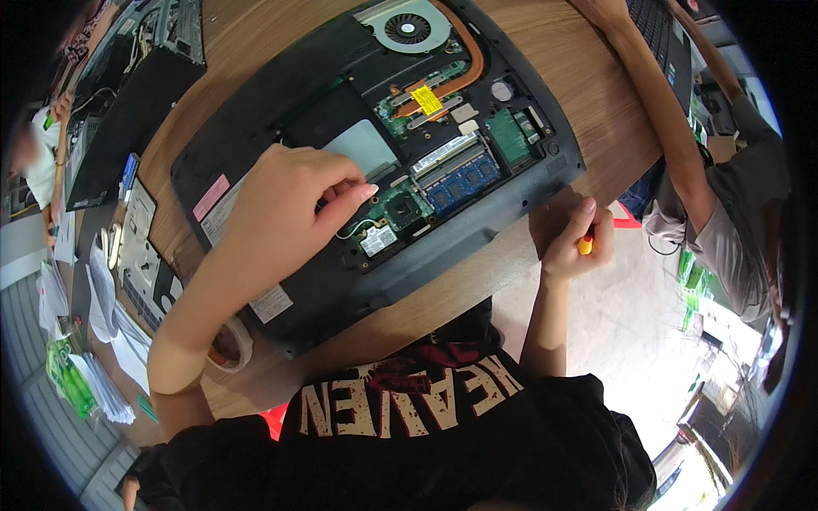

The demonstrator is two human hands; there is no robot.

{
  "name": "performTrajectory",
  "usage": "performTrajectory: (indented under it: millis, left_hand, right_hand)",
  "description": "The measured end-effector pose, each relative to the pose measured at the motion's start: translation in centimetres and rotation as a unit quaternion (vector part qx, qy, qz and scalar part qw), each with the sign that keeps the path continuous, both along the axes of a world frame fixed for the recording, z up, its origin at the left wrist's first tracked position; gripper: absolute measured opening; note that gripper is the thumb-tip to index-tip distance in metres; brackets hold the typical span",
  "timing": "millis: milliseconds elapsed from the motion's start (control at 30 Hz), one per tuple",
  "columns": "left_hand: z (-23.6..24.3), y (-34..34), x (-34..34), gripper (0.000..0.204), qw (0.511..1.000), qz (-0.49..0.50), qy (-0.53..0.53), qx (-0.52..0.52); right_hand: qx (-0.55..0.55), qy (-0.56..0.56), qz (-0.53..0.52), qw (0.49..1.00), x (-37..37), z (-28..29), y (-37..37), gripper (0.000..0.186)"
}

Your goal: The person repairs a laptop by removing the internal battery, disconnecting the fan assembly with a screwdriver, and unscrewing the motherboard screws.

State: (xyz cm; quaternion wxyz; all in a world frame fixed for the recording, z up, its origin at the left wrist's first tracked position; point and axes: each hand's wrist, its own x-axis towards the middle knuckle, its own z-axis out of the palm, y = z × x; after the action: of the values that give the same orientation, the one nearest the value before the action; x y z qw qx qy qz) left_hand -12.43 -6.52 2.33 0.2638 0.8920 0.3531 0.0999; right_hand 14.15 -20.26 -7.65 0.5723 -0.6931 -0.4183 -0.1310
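A black laptop [443, 255] lies upside down with its inner parts exposed: a fan [407, 30], a copper heat pipe [469, 64] with a yellow sticker, a blue memory module [453, 183] and green boards. My left hand [298, 196] is over the laptop's left-middle, beside the wireless card [377, 240] and thin white cable, its fingers curled closed; whatever they may hold is hidden. My right hand [578, 243], just off the laptop's near right edge, grips an orange-and-yellow screwdriver handle [585, 245].
A dismantled black device [128, 102] and metal panel [141, 255] lie left on the wooden table [196, 106], beside papers [119, 341] and a tape roll [232, 345]. A person [38, 166] works at far left; another's arm [673, 128] rests near a keyboard at right.
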Motion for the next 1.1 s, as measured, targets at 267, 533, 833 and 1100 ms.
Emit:
performTrajectory:
  millis: [267,533,833,1100]
  left_hand:
    - [0.8,0.1,-1.0,0.014,0.996,-0.06,0.034,0.057]
    - [2.0,1.9,-1.8,0.017,0.992,-0.061,-0.052,-0.095]
    - [-0.2,0.5,-1.5,0.024,0.996,-0.072,-0.032,0.043]
    - [-0.2,-0.3,-0.5,0.025,0.983,-0.084,0.051,0.158]
  right_hand:
    - [-0.012,-0.002,-0.006,1.0,-0.3,0.1,0.1,0.032]
    - [-0.006,-0.016,0.007,1.0,0.0,-0.2,0.0,0.032]
    - [-0.014,0.017,0.008,1.0,0.1,-0.3,-0.2,0.035]
    - [-0.038,-0.009,-0.019,0.999,0.2,-0.4,-0.2,0.036]
